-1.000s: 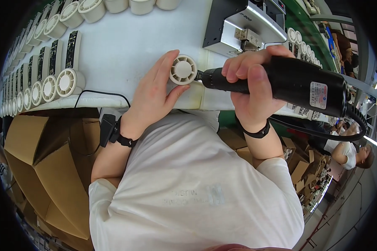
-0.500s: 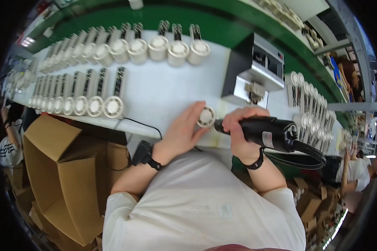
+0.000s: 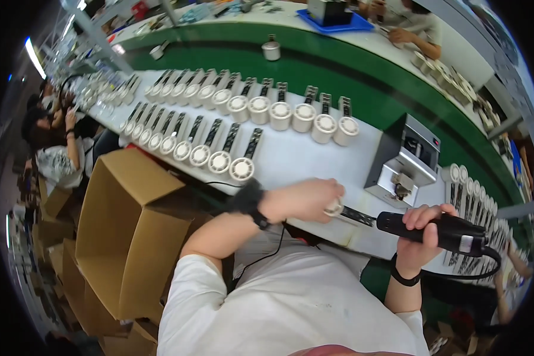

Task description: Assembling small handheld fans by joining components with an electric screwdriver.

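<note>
This is a factory workshop: identical white devices [image 3: 241,169] line a tabletop [image 3: 314,157], with cardboard cartons [image 3: 151,255] and other workers [image 3: 56,163] around.

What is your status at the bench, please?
Left hand holding white round-headed part with black patterned strip. Right hand gripping black cylindrical tool, front end near strip. Boxy silver machine beyond.

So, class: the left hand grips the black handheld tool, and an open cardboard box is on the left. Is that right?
No: the right hand, not the left hand, grips the black handheld tool, as the head view shows; the open cardboard box is on the left.
</note>
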The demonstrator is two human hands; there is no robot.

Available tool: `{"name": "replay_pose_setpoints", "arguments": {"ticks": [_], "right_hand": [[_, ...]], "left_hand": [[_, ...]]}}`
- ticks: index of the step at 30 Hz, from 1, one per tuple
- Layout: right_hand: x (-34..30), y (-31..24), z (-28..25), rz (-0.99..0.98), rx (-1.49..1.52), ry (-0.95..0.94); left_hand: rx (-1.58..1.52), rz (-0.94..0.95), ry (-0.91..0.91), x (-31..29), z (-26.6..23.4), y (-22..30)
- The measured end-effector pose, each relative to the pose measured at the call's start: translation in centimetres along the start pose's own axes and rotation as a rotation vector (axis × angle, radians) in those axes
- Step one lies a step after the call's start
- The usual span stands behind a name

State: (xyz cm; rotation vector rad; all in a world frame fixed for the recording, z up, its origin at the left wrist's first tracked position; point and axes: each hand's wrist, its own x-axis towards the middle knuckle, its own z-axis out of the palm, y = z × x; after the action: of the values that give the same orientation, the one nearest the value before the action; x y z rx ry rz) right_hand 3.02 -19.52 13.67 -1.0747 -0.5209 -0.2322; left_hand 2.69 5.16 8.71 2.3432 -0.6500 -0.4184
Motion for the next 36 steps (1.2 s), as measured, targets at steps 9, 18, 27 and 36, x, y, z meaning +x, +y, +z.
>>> {"name": "replay_pose_setpoints", "arguments": {"ticks": [9, 18, 27, 36], "right_hand": [[-2.2, -2.5, -5.4, 0.024, 0.012, 0.311], [-4.7, -3.1, -8.2, 0.078, 0.01, 0.558], [-6.8, -2.5, -12.0, 0.129, -0.036, 0.662], [-7.7, -3.8, -10.5, 0.173, -0.114, 0.586]], "left_hand": [[-0.478, -0.325, 0.258, 5.8, -16.8, -5.7], [0.425, -0.598, 0.415, 29.9, -14.6, -17.8], [0.702, -0.203, 0.25, 35.1, -13.1, -5.1], [0.622, 0.169, 0.014, 42.5, 7.6, 13.9]]}}
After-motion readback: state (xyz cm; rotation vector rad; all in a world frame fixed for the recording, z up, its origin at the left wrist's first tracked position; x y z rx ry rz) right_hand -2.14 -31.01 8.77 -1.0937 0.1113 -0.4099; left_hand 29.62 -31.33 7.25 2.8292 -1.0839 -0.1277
